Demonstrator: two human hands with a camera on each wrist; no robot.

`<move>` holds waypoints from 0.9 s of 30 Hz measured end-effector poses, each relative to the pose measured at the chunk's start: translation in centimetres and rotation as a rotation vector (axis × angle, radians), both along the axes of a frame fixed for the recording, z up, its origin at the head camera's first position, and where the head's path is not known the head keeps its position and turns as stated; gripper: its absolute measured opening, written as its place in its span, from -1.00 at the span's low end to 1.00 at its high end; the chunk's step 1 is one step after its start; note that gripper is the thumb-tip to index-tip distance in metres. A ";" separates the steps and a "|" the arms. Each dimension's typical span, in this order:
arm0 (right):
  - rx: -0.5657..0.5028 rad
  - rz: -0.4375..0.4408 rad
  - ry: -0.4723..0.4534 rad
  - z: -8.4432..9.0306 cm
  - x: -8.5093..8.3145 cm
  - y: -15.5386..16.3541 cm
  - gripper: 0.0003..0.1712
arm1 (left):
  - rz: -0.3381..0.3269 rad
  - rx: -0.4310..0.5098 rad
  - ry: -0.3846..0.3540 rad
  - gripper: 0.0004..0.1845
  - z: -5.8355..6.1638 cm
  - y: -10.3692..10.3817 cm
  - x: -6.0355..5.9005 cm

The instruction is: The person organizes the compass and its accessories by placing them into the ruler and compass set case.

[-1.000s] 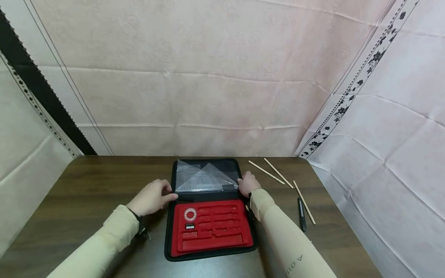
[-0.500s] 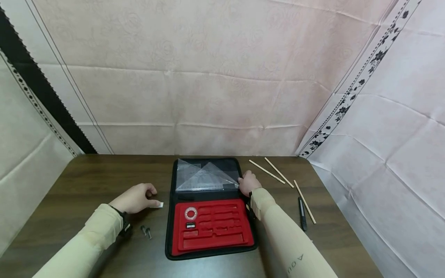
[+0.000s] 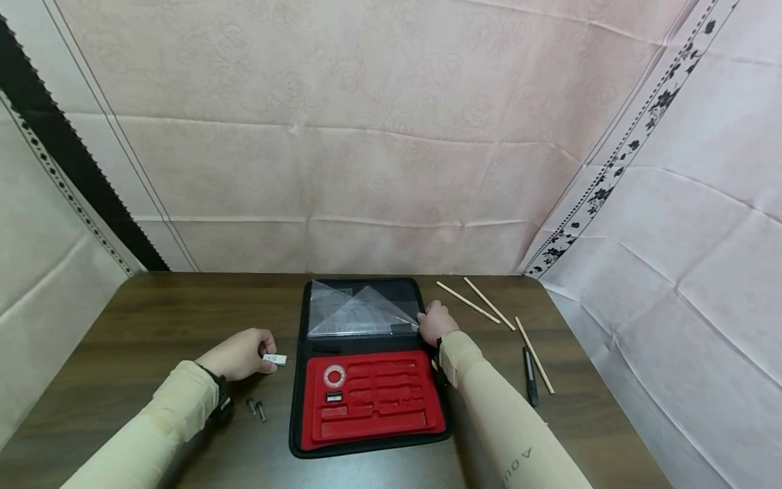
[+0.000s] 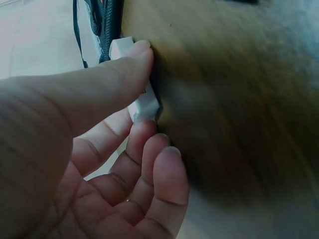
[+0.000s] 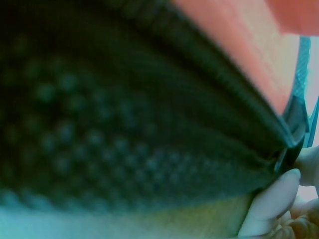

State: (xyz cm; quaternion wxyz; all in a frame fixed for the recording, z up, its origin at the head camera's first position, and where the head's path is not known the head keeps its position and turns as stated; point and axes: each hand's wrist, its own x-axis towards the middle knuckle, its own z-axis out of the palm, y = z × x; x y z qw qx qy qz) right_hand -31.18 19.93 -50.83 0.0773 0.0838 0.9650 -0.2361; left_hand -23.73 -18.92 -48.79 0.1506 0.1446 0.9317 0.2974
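My left hand [image 3: 242,354] pinches a small white eraser-like block [image 3: 277,359] with dark print just above the table, left of the case. In the left wrist view its block [image 4: 143,102] sits between thumb and fingertips. An open black zip case [image 3: 370,451] lies flat, with a red moulded tray [image 3: 421,390] in its lower half and clear set squares [image 3: 360,316] in its lid. The tray holds a white ring [image 3: 334,376] and a small black-and-white piece [image 3: 333,396]. My right hand [image 3: 437,322] grips the case's right edge near the hinge; other fingers are partly hidden.
Two small grey screw-like pieces [image 3: 261,410] lie below my left hand. To the right are several pale sticks [image 3: 534,355] and a dark pen-like tool [image 3: 530,377]. Patterned cloth [image 3: 391,170] hangs behind the wooden table [image 3: 183,312].
My left hand has moved left from the case's edge to the table and picked up the white block, which is now tilted up in its fingers. The right hand has stayed on the case.
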 end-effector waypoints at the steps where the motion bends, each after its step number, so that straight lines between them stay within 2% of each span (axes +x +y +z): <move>1: -0.004 -0.002 -0.002 0.0 0.0 0.0 -0.63 | -0.004 -0.001 0.003 -0.75 0.0 0.0 0.0; 9: -0.008 -0.001 0.001 -0.2 -0.1 0.0 -0.63 | -0.044 -0.049 0.021 -0.72 0.2 0.4 0.4; 14: 0.003 0.015 0.014 -0.3 -0.3 0.2 -0.67 | -0.076 -0.053 0.023 -0.71 1.3 3.2 2.0; 16: -0.003 0.020 0.018 -0.3 -0.3 0.3 -0.69 | -0.100 -0.040 -0.001 -0.72 1.7 4.8 2.9; 21: -0.018 0.025 0.041 -0.2 -0.3 0.2 -0.74 | -0.234 -0.017 -0.054 -0.73 2.0 7.7 4.9; 23: -0.038 0.033 0.074 -0.2 -0.2 0.1 -0.76 | -0.267 -0.016 -0.046 -0.74 2.0 8.3 5.3; 27: -0.095 0.076 0.140 -0.4 -0.4 0.1 -0.67 | -0.267 -0.014 -0.027 -0.74 1.8 8.7 5.3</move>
